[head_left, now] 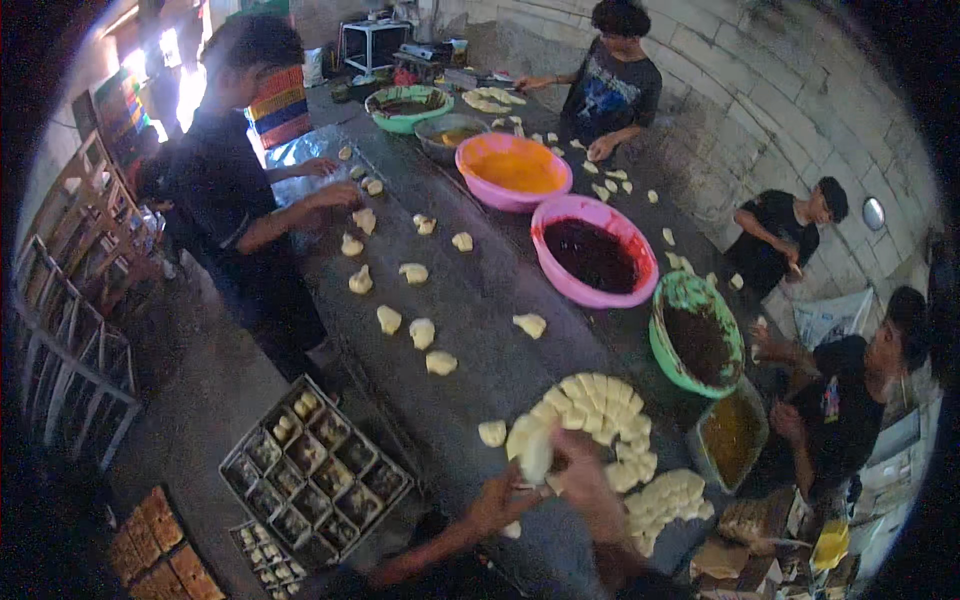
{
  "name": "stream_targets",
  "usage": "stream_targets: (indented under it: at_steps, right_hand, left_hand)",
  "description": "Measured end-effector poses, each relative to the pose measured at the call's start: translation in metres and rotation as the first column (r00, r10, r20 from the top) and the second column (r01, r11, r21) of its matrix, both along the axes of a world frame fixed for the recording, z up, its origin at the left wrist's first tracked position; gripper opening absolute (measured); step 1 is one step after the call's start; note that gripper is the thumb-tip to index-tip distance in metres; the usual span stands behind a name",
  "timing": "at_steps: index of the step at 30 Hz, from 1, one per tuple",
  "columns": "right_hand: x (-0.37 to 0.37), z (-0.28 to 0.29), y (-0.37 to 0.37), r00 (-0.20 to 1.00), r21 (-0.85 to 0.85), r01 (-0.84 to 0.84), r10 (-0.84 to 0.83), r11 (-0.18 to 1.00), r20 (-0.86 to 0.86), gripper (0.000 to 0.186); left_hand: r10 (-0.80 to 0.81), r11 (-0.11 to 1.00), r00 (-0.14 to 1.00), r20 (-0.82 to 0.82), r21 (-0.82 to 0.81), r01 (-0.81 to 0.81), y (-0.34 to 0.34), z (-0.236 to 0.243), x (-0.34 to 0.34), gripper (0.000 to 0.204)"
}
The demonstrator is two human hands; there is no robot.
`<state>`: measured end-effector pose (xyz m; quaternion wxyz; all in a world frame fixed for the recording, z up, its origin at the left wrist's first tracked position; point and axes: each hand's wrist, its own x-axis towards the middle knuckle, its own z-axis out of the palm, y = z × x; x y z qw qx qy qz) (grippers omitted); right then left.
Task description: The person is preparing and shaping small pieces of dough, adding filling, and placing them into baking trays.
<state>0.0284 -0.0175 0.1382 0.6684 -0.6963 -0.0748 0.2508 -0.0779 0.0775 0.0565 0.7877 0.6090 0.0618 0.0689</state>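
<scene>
In the lower middle, a pale piece of dough (536, 456) is held up over the dark worktable (460, 300). My left hand (510, 496) comes from the lower edge with its fingers closed on the underside of that piece. My right hand (583, 478) is beside it on the right, blurred by motion, so its fingers are unclear. Behind both hands lies a cluster of cut dough pieces (600, 405), with another pile (665, 505) to the right. A loose piece (492, 433) sits just left of them, and several filled dough pieces (389, 319) are scattered up the table.
Pink bowls (595, 262) and green bowls (700, 340) line the table, beside an oval pan (730, 450). A divided metal tray (315, 470) is at lower left. Co-workers stand left (235, 190), at the back (605, 85) and right (780, 235), (840, 400); racks (75, 340) line the left.
</scene>
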Motion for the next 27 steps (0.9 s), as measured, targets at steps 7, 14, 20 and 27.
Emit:
stream_targets:
  at_steps: [7,14,20,27]
  right_hand:
    - [0.398,0.007,0.087,0.677,-0.399,0.254,0.133,0.881,0.724,0.055]
    - [0.446,-0.094,0.147,0.822,-0.745,0.251,0.271,0.618,0.501,0.063]
    - [0.398,-0.025,0.167,0.737,-0.790,0.191,0.446,0.583,0.508,0.056]
    - [0.400,-0.067,0.155,0.706,-0.716,0.334,0.340,0.613,0.621,0.043]
  left_hand:
    - [0.104,0.991,0.968,-0.228,0.105,-0.081,0.106,0.016,0.015,0.051]
    - [0.505,0.863,0.802,-0.319,0.196,-0.466,0.194,0.015,0.027,0.047]
    - [0.542,0.840,0.771,-0.333,0.191,-0.508,0.217,0.023,0.031,0.044]
    - [0.526,0.849,0.832,-0.175,0.166,-0.502,0.203,0.016,0.038,0.045]
